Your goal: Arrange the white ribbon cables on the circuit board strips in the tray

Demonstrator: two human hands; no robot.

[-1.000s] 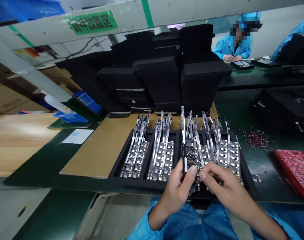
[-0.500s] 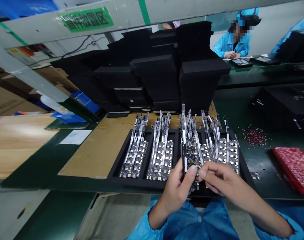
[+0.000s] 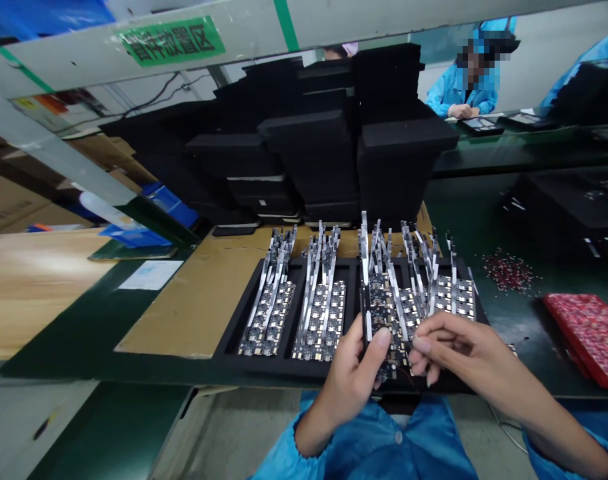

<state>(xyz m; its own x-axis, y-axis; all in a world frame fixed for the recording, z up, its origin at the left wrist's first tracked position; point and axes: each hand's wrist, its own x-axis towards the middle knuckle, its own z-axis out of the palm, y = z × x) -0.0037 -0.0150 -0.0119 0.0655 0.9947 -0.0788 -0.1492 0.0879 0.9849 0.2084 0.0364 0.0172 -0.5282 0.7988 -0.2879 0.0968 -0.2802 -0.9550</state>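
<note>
My left hand (image 3: 357, 363) grips a dark circuit board panel (image 3: 384, 300) by its near left edge, thumb on top. Pale flex strips stick up from the far part of that panel. Just right of it, my right hand (image 3: 449, 350) has thumb and fingertips pinched together; whatever is between them is hidden or too small to name. Beneath both hands lies a black foam tray (image 3: 237, 327). In its compartments rest more panels with strips, among them a left panel (image 3: 269, 320), a middle panel (image 3: 321, 320) and a right panel (image 3: 454, 297).
Tall stacks of black foam trays (image 3: 309, 153) stand behind on cardboard (image 3: 179, 307). To the right are a loose pile of tiny red parts (image 3: 511, 272) and a red bag (image 3: 587, 337) of similar parts. A person in blue (image 3: 467, 87) sits across the bench.
My right hand has drawn back to the right, away from the panel's middle. The left hand still holds the panel in nearly the same place.
</note>
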